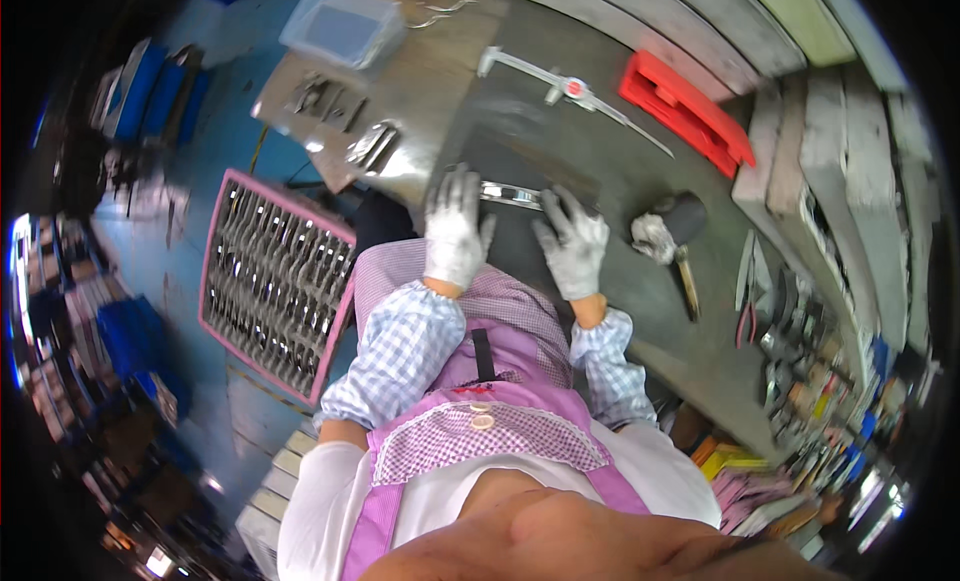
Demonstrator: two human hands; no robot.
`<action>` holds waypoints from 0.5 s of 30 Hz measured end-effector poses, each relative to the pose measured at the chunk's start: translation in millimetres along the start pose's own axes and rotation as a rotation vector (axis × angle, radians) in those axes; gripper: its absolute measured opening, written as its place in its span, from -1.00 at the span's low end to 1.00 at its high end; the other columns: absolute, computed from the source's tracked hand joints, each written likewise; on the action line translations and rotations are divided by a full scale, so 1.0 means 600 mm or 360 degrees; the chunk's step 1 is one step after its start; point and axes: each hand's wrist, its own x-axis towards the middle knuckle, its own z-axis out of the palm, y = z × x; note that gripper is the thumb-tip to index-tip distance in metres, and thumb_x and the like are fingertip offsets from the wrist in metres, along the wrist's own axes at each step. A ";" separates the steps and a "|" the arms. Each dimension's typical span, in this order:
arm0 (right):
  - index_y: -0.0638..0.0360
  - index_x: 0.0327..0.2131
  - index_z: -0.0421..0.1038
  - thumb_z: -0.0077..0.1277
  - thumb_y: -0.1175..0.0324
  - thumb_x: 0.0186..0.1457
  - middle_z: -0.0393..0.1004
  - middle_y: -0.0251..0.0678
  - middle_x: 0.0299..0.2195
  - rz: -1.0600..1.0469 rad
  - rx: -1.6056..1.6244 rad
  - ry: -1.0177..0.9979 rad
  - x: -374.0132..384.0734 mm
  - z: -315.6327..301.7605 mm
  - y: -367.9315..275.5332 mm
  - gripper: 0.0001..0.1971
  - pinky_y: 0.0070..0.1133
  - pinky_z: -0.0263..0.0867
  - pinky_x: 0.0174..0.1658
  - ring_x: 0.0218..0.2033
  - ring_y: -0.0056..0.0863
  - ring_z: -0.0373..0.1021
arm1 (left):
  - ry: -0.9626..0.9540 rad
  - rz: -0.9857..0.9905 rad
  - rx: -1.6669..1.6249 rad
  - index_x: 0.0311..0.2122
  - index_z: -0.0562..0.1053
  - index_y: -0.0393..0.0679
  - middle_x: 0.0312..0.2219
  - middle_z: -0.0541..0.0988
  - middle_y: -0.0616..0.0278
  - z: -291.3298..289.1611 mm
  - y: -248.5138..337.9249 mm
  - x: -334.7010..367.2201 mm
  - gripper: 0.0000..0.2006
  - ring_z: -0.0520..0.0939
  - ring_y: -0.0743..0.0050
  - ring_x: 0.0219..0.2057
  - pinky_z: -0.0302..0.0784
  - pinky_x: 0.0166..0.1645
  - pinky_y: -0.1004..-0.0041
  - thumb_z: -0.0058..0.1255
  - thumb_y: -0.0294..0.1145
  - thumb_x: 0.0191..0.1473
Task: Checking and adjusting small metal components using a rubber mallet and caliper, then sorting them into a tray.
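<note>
A narrow, shiny metal strip [510, 194] lies crosswise on the dark tabletop in front of me, between my two gloved hands. My left hand [457, 231] rests flat with its fingers stretched forward, beside the strip's left end. Close to the right end is my right hand [576, 245], palm down, its fingers extended and its fingertips at or touching the strip. Neither hand is wrapped round it. The strip sits near a dark flat plate [505, 156], whose outline is hard to make out.
Beyond lie a caliper [570, 89] and a red plastic holder [685, 111]. To the right are a dark-headed mallet [687, 219], a white cloth [653, 238] and pliers [746, 323]. At left, a pink crate [212, 251] holds rows of metal parts; a clear bin [345, 26] stands behind.
</note>
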 end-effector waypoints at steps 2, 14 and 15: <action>-0.02 0.00 0.60 0.22 0.33 0.08 0.54 -0.29 0.06 0.0038 -0.0133 -0.0157 -0.001 -0.009 -0.017 -0.64 -0.37 0.35 0.05 -0.04 -0.20 0.48 | -0.0029 -0.0094 -0.0047 0.27 0.27 -0.32 0.25 0.31 -0.20 -0.004 -0.008 -0.012 -0.26 0.32 -0.24 0.28 0.22 0.36 0.00 0.27 -0.37 -0.04; 0.34 -0.10 0.59 0.06 0.61 0.16 0.61 -0.16 -0.16 0.0163 0.0597 -0.0469 0.066 0.064 -0.197 -0.76 -0.47 0.38 0.07 -0.08 -0.35 0.51 | -0.0239 -0.0641 -0.1158 0.05 0.55 -0.24 -0.23 0.69 0.02 -0.224 -0.219 -0.111 -0.63 0.71 0.11 -0.13 0.60 0.02 0.24 0.02 -0.58 0.11; 0.33 -0.08 0.59 0.06 0.56 0.18 0.60 -0.16 -0.18 0.0332 0.0511 -0.0294 0.058 0.080 -0.170 -0.76 -0.41 0.37 0.08 -0.08 -0.28 0.50 | -0.0088 -0.1009 -0.1500 0.07 0.55 -0.17 -0.22 0.69 0.04 -0.155 -0.341 -0.178 -0.63 0.72 0.08 -0.16 0.61 0.00 0.25 0.05 -0.55 0.13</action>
